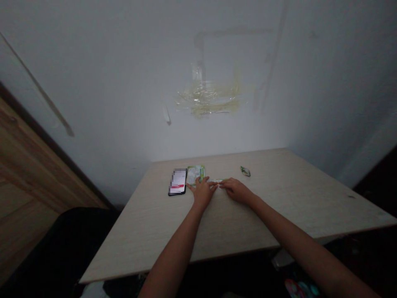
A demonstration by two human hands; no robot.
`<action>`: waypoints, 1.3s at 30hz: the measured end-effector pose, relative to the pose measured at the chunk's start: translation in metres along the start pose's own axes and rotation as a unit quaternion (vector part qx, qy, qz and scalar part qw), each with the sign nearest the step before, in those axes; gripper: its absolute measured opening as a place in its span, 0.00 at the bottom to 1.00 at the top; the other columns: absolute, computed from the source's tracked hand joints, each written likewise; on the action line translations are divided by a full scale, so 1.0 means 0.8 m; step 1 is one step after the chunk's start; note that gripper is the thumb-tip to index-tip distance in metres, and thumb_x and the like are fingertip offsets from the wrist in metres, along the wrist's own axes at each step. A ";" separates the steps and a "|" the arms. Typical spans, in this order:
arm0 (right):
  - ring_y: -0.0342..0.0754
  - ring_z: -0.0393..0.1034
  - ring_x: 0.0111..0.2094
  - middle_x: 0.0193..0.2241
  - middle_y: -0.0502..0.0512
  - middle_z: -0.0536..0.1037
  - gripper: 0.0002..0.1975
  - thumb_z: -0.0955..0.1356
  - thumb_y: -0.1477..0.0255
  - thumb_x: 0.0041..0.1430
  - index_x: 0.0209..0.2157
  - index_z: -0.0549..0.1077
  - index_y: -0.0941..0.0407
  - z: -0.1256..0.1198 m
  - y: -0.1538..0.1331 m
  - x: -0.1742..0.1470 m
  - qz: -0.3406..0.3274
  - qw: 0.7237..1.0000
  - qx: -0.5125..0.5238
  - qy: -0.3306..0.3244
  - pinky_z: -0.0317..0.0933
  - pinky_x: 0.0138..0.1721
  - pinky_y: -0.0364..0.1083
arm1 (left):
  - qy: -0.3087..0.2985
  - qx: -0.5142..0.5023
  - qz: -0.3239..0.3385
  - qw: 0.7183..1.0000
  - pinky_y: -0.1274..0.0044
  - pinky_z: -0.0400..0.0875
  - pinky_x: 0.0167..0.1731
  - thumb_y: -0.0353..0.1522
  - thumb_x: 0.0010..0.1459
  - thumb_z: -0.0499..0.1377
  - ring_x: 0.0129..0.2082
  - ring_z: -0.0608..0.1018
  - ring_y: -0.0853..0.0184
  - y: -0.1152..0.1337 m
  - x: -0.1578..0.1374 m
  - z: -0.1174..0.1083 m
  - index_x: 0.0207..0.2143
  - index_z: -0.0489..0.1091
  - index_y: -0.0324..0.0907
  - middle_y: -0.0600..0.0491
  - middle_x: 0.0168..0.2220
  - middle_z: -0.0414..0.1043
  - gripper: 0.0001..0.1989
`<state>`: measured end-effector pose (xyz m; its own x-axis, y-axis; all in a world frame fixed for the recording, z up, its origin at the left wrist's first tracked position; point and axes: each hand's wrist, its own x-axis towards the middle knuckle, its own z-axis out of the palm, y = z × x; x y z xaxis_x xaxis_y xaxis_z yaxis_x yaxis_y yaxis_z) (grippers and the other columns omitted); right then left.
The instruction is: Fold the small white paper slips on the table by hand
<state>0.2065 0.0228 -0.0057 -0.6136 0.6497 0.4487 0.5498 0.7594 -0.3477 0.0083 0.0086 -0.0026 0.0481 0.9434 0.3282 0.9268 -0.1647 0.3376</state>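
Observation:
My left hand point(203, 193) lies on the table with its fingers spread. Some fingertips reach the lower edge of a flat green-and-white printed packet point(194, 173); others press the left part of a thin, pale strip with green on it point(216, 181). At the strip's right end, my right hand point(238, 190) has its fingers bent and close together, touching it. Both hands partly cover the strip, so I cannot tell whether it is a folded wrapper or paper. Left of the packet is a phone point(178, 182) with its screen lit.
A small crumpled green wrapper point(245, 171) lies to the right, beyond my right hand. The pale wooden table point(149, 231) meets a white wall point(130, 103) with old tape point(211, 97) on it. A dark chair-like shape point(71, 240) stands at the left.

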 end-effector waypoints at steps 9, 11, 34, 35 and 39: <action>0.51 0.67 0.52 0.49 0.58 0.77 0.22 0.62 0.84 0.53 0.47 0.76 0.56 -0.003 -0.002 0.001 0.021 1.000 -0.001 -0.009 0.61 0.56 0.53 | 0.037 -0.014 0.053 0.998 0.40 0.32 0.60 0.41 0.60 0.59 0.60 0.64 0.55 0.000 -0.002 -0.015 0.40 0.78 0.58 0.58 0.54 0.74 0.09; 0.51 0.67 0.52 0.50 0.58 0.77 0.22 0.62 0.84 0.52 0.47 0.76 0.56 -0.002 0.001 0.000 0.022 1.000 0.002 -0.010 0.61 0.56 0.53 | 0.022 -0.015 0.080 0.996 0.40 0.30 0.60 0.41 0.61 0.58 0.60 0.64 0.55 -0.003 -0.003 -0.017 0.38 0.79 0.57 0.57 0.51 0.76 0.08; 0.51 0.68 0.52 0.50 0.58 0.77 0.24 0.63 0.84 0.52 0.50 0.75 0.55 0.000 0.011 -0.002 0.028 0.999 0.028 -0.014 0.61 0.56 0.53 | -0.029 0.059 0.199 0.978 0.42 0.29 0.62 0.38 0.67 0.50 0.64 0.62 0.55 -0.014 -0.021 -0.024 0.51 0.73 0.56 0.55 0.54 0.75 0.16; 0.51 0.68 0.52 0.50 0.57 0.77 0.24 0.63 0.84 0.52 0.49 0.75 0.55 0.001 0.012 -0.002 0.028 0.999 0.026 -0.013 0.61 0.56 0.53 | -0.033 0.062 0.207 0.976 0.44 0.30 0.63 0.37 0.67 0.50 0.65 0.61 0.56 -0.016 -0.020 -0.023 0.52 0.72 0.55 0.54 0.55 0.74 0.16; 0.51 0.69 0.52 0.49 0.58 0.77 0.23 0.63 0.83 0.52 0.49 0.76 0.56 0.004 0.014 -0.003 0.022 0.999 0.025 -0.005 0.61 0.56 0.54 | -0.042 0.053 0.237 0.969 0.50 0.38 0.66 0.36 0.68 0.47 0.65 0.61 0.60 -0.023 -0.019 -0.020 0.55 0.69 0.51 0.53 0.56 0.72 0.18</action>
<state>0.2126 0.0297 -0.0134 -0.5951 0.6833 0.4230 0.5486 0.7301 -0.4075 -0.0152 -0.0072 0.0001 0.5034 0.7901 0.3497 0.8260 -0.5588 0.0734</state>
